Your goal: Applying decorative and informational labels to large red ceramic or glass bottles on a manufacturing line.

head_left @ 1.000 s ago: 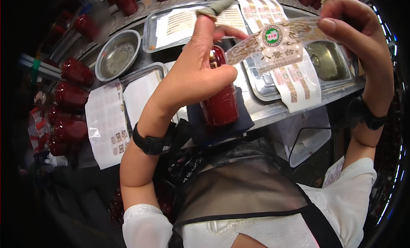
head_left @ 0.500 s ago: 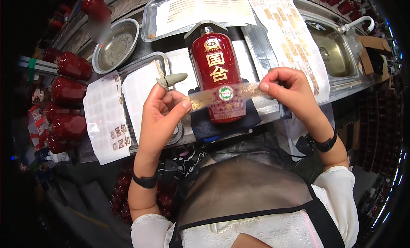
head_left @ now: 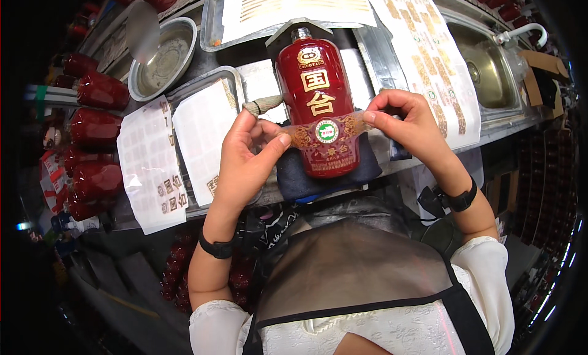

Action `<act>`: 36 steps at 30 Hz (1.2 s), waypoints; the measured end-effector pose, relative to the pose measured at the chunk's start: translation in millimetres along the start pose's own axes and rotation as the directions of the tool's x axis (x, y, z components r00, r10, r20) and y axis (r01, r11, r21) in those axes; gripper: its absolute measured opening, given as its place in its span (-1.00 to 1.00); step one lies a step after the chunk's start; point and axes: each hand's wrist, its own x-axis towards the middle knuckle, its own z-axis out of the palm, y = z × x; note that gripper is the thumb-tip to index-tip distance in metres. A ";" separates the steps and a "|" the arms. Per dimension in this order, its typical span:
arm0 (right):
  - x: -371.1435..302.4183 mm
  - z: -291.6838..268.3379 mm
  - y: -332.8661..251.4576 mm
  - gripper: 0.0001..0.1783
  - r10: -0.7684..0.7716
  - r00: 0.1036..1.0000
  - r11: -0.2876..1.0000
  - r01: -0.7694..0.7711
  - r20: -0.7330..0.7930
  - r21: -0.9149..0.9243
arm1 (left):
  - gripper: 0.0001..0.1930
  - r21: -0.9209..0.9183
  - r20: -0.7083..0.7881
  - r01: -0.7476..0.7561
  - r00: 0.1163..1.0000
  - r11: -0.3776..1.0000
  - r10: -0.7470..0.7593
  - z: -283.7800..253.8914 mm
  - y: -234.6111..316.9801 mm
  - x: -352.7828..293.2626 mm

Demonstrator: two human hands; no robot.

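A glossy red bottle [head_left: 332,79] with gold lettering lies on its back on a dark cloth [head_left: 293,179], its neck pointing away from me. Across its lower body stretches a clear decal strip [head_left: 352,127] with gold ornament and a round green-and-white emblem. My left hand [head_left: 254,150] pinches the strip's left end between thumb and finger; a grey-green cover sits on one of its fingertips. The right end is pinched by my right hand [head_left: 398,122]. The strip's middle lies over or against the bottle; full contact cannot be judged.
Sheets of gold decals [head_left: 422,55] lie at the right beside a metal sink [head_left: 481,67] with a white tap. Two white decal sheets [head_left: 150,171] are at the left, near a metal basin [head_left: 184,55]. A tray [head_left: 213,24] with a striped sheet stands behind. Red bottles [head_left: 95,134] line the left edge.
Both hands have brought the strip closer onto the bottle, and its pattern now shows clearly against the red. My left hand has shifted right and slightly up.
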 end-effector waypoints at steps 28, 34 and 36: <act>2.5 30.7 15.8 -0.46 0.011 1.000 0.943 -0.016 0.016 0.331 | -0.21 -0.207 0.101 0.021 0.995 0.978 0.000 19.0 -9.7 7.8; 3.4 35.0 15.6 -0.46 -0.012 1.000 0.935 0.020 -0.025 0.353 | -0.19 -0.219 0.118 0.023 0.993 0.976 0.003 18.0 -7.7 8.7; 3.2 33.6 17.8 -0.45 -0.010 1.000 0.927 0.015 -0.014 0.374 | -0.19 -0.231 0.116 0.028 0.993 0.973 -0.001 17.4 -8.7 8.3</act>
